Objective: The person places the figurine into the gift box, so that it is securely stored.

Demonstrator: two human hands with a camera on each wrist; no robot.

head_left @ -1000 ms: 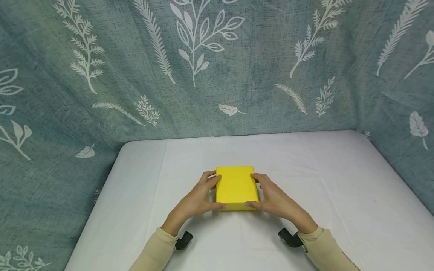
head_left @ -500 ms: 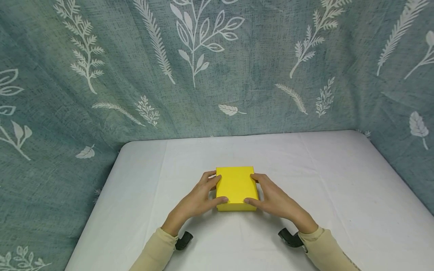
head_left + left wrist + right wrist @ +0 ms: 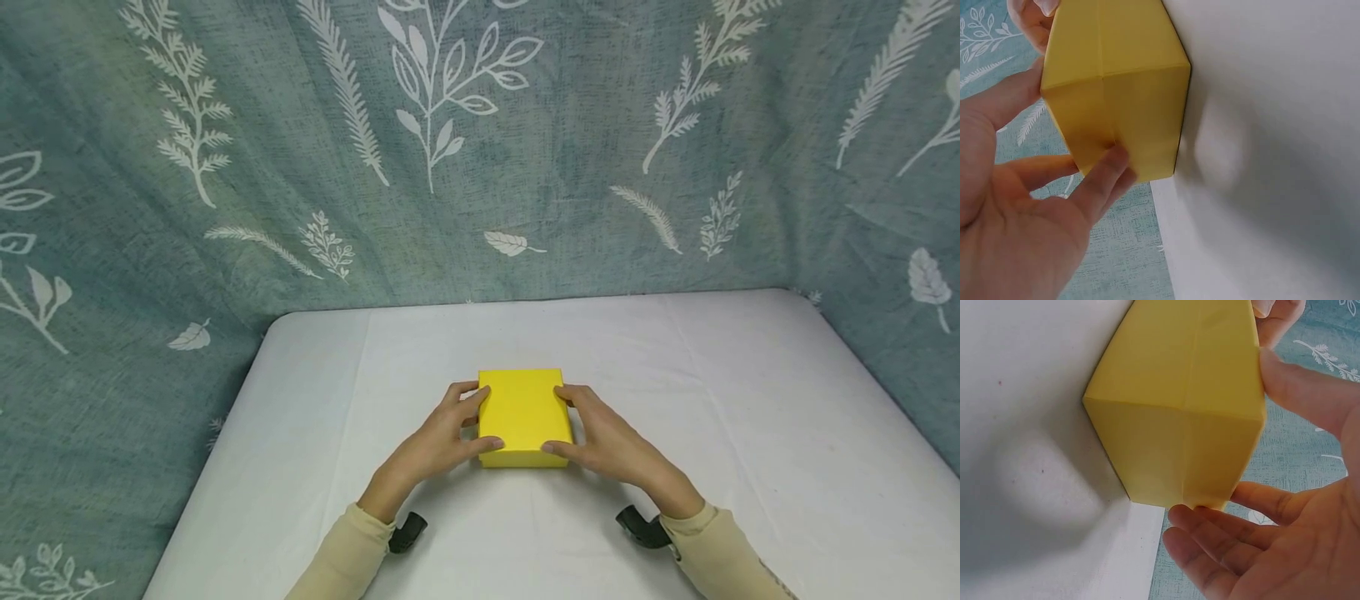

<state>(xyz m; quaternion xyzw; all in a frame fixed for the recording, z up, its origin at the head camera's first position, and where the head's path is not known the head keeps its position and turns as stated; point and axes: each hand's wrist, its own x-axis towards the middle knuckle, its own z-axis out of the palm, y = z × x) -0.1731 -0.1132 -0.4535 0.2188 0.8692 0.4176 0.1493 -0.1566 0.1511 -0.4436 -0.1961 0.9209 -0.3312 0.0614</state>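
A yellow box (image 3: 523, 410) sits on the white table, its smooth top face up. From the left, my left hand (image 3: 438, 442) holds it: the thumb lies on the near top edge, a finger on the far left part of the top. More fingers touch the left side wall in the left wrist view, where the box (image 3: 1116, 75) shows a seam. My right hand (image 3: 617, 437) grips the right side, thumb at the near top edge and a finger at the far right. In the right wrist view, the fingertips of the right hand (image 3: 1285, 544) are around the far corner.
A white cloth covers the table (image 3: 735, 375), whose far edge meets a green leaf-patterned curtain (image 3: 570, 150). Dark camera mounts stick out at the left wrist (image 3: 407, 533) and right wrist (image 3: 642, 527), below beige sleeves.
Both thumbs have moved up from the box's front face onto its near top edge. The box and the other fingers have stayed almost in place.
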